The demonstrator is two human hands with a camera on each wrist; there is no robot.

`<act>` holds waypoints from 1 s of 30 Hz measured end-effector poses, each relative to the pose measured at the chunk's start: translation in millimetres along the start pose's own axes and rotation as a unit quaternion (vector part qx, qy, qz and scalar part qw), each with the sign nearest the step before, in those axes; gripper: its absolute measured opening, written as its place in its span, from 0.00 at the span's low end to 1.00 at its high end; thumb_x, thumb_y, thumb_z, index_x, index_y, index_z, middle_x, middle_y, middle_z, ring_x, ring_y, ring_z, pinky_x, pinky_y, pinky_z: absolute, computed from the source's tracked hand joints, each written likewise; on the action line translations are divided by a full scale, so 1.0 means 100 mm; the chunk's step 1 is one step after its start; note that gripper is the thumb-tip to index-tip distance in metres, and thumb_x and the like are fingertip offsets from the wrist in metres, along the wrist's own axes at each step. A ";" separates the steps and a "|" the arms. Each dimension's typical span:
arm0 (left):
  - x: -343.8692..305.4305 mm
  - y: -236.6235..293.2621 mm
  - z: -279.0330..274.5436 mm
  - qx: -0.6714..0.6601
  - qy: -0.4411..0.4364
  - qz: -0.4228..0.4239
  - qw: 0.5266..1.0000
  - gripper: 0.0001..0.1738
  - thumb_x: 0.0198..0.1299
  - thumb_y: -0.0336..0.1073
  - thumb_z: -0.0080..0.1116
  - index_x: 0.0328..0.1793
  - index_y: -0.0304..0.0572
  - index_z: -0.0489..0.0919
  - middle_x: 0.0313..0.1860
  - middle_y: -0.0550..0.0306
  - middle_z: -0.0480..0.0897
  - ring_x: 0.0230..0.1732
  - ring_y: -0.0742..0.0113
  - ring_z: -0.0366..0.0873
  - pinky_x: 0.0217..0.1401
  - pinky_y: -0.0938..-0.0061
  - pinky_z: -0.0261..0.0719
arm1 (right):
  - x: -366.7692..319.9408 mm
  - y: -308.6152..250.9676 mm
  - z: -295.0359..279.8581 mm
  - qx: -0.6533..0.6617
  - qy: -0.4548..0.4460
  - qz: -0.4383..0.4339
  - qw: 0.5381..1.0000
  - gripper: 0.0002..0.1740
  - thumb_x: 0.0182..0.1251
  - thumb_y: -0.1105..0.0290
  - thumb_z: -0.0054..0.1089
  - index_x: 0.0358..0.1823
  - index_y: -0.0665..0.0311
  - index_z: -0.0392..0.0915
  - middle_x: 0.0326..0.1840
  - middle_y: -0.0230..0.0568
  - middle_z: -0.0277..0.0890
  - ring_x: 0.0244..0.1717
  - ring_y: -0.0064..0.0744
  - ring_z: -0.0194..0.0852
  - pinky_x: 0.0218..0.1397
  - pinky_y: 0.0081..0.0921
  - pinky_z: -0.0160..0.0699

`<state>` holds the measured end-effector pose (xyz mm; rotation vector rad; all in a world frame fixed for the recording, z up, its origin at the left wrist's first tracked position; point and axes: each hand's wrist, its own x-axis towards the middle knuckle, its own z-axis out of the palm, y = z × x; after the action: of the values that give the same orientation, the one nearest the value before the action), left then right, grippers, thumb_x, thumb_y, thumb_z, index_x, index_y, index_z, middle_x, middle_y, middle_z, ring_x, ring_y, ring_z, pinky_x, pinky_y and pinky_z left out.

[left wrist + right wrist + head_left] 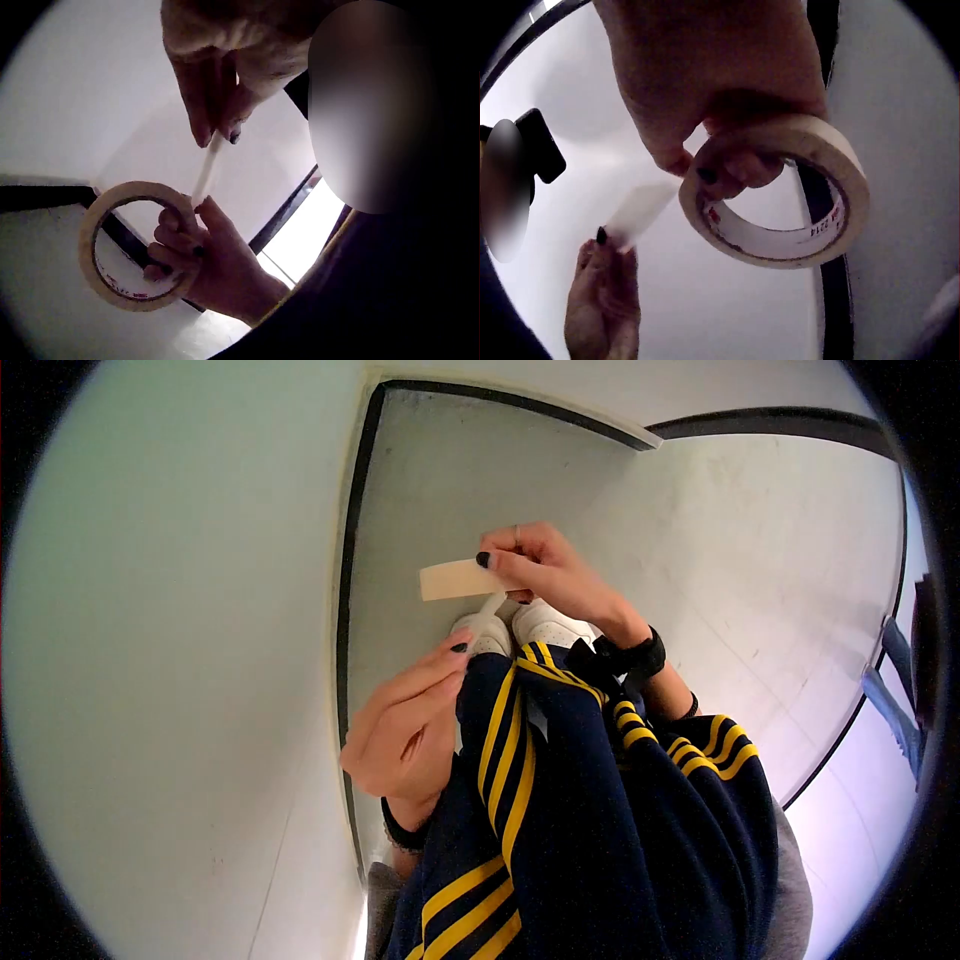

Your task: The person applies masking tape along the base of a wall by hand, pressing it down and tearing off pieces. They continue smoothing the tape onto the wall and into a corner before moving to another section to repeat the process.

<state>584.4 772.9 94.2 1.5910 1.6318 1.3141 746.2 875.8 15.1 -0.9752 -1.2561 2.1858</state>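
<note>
My right hand [560, 575] holds a roll of masking tape [452, 581], seen edge-on in the head view. In the right wrist view its fingers curl through the ring of the cream roll [852, 178], whose white core carries printing. A short strip of tape [489, 610] runs from the roll toward me. Its free end is pinched between the thumb and fingers of my left hand [405, 730]. The left wrist view shows this strip [208, 172] pulled straight between the two hands, still joined to the roll.
A pale wall panel [200, 610] with a black strip [349, 560] along its edge rises close on the left. Below the hands are white shoes [552, 626] and dark trousers [590, 800] with yellow stripes. Blue cloth [892, 712] shows at the far right.
</note>
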 end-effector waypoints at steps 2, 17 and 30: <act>0.02 0.02 -0.17 -0.034 0.135 -0.015 0.990 0.05 0.54 0.19 0.59 0.35 0.32 0.76 0.39 0.45 0.81 0.40 0.58 0.82 0.43 0.69 0.84 | -0.02 0.12 -0.15 -0.052 0.108 -0.029 0.992 0.15 0.69 0.62 0.48 0.29 0.64 0.74 0.20 0.24 0.62 0.21 0.14 0.56 0.24 0.17 0.57; 0.36 -0.17 0.18 -0.137 0.144 -0.185 0.963 0.07 0.56 0.19 0.59 0.40 0.32 0.74 0.42 0.46 0.81 0.43 0.64 0.81 0.46 0.73 0.82 | -0.18 -0.07 -0.18 -0.292 0.184 -0.159 0.925 0.21 0.57 0.59 0.67 0.45 0.66 0.77 0.45 0.43 0.77 0.46 0.37 0.75 0.50 0.31 0.73; 1.30 -1.04 0.93 -0.113 0.094 -0.123 0.981 0.06 0.62 0.25 0.52 0.44 0.31 0.75 0.41 0.51 0.82 0.41 0.67 0.80 0.44 0.73 0.78 | 1.07 -0.17 -0.51 -0.277 0.283 -0.223 0.891 0.06 0.65 0.74 0.54 0.38 0.70 0.78 0.28 0.42 0.78 0.25 0.26 0.72 0.32 0.23 0.73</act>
<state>593.3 938.7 -0.5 1.1212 1.6583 1.4901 714.5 983.3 -26.0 -1.2554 -1.6172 1.0869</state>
